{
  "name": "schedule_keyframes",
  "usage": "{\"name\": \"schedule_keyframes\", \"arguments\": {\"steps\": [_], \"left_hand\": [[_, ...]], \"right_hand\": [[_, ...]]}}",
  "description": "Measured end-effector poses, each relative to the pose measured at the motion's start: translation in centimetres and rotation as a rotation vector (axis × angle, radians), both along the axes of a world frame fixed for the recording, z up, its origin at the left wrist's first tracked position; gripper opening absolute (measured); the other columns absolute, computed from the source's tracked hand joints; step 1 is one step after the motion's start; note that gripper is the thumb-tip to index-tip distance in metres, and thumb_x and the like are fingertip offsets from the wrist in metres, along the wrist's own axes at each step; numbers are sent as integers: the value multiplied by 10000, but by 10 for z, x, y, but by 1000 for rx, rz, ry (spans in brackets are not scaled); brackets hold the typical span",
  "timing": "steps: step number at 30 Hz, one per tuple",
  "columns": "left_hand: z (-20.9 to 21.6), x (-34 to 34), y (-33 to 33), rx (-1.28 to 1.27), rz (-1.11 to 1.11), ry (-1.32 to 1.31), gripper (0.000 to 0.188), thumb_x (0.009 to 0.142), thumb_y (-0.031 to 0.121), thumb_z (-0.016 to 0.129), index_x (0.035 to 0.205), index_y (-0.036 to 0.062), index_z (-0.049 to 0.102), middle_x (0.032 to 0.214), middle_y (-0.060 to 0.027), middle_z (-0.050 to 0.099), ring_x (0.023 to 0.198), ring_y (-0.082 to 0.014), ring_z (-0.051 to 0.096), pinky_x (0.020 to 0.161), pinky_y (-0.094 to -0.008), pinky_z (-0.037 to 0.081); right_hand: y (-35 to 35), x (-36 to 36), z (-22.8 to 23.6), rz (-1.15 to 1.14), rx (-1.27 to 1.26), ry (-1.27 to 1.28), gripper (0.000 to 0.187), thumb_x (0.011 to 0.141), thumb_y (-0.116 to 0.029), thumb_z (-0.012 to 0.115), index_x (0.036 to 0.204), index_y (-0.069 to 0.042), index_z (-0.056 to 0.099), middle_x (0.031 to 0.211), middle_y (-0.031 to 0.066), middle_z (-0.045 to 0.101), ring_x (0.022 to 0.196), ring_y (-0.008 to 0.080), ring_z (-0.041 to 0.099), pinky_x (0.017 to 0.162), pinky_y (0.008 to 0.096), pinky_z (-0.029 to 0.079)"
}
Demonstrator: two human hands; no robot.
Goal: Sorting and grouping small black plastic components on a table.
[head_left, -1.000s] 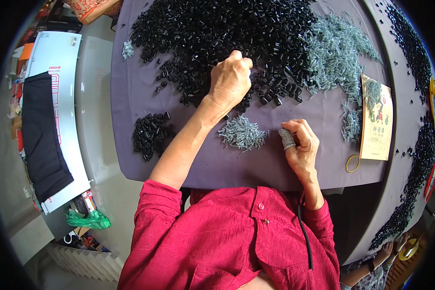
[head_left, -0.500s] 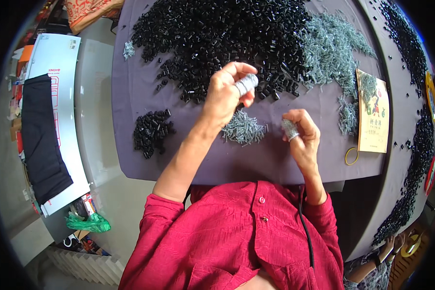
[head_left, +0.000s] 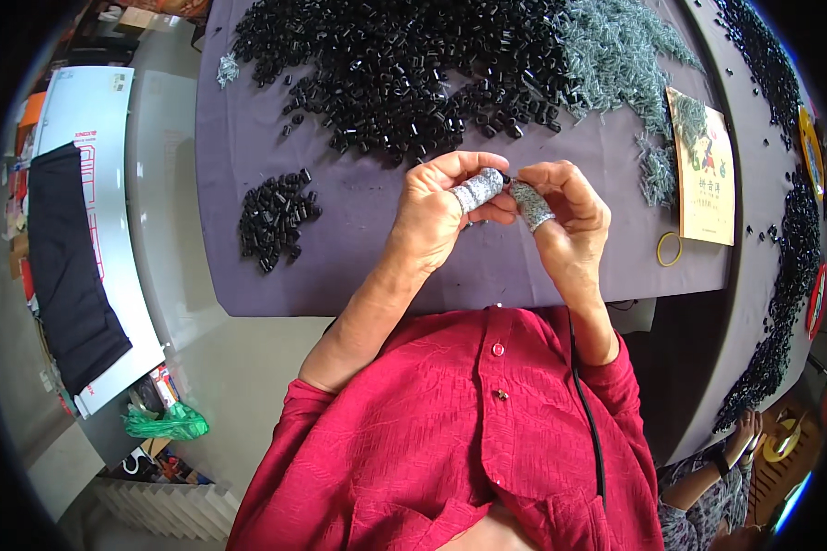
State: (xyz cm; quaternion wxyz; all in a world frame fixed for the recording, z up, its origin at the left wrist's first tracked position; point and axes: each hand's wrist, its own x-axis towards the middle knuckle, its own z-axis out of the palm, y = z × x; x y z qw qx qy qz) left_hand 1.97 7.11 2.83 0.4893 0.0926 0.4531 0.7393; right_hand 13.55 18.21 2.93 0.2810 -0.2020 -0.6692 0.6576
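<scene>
My left hand [head_left: 432, 207] and my right hand [head_left: 574, 220] meet over the near part of the cloth-covered table, fingertips almost touching. Grey speckled wraps cover both thumbs. In a pinch, my left fingers hold a small black cylindrical piece [head_left: 505, 181] at the meeting point. My right thumb and fingers are also pinched closed beside it; whatever they hold is hidden. Under the hands, most of a small heap of clear pin-like pieces [head_left: 473, 223] is covered from sight. A small heap of black pieces [head_left: 278, 219] lies to the left.
Beyond the hands spreads a large black heap [head_left: 386, 73], with clear pieces [head_left: 616, 55] at its right. A yellow booklet [head_left: 705, 170] and a rubber band [head_left: 669, 249] lie right. Another person's hands [head_left: 744, 436] are at the lower right, by a second table [head_left: 749, 275].
My left hand has come back from the large black heap toward my right hand, and they now meet at the fingertips. A black piece now shows between them. The view has shifted slightly.
</scene>
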Motion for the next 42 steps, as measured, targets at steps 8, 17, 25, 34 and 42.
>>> {"name": "schedule_keyframes", "arguments": {"steps": [8,17,25,34,42], "left_hand": [[7,11,-4,-21,41,88,170,905,-2,538,1055,-44,606,883,-117,657,730,-179,672,637,-319,600],[6,22,-1,-71,54,238,158,894,-34,526,1025,-39,614,859,-114,654,721,-162,662,623,-303,594],[-8,34,-22,-142,55,198,136,885,-41,541,988,-37,629,828,-123,659,683,-182,661,606,-305,584],[-33,45,-41,-159,76,-47,125,898,-11,544,989,-13,631,838,-113,661,644,-165,651,583,-282,566],[-41,31,-52,-134,103,-9,118,909,15,548,998,-4,624,819,-93,641,648,-147,643,555,-285,562]], "right_hand": [[-5,6,5,-13,52,13,325,703,206,513,957,27,612,894,51,611,820,123,636,731,231,509],[-8,10,10,-43,259,-51,299,698,178,563,932,-1,610,841,61,626,730,134,629,665,253,511],[-22,19,14,16,482,-160,313,657,153,579,923,-12,593,835,103,651,715,228,667,651,300,533],[-31,31,-20,88,279,-274,330,678,152,578,961,-16,594,881,112,675,801,221,689,680,294,535],[-12,19,-14,137,387,-361,360,709,158,551,1026,-5,602,907,107,649,820,201,649,728,300,508]]}}
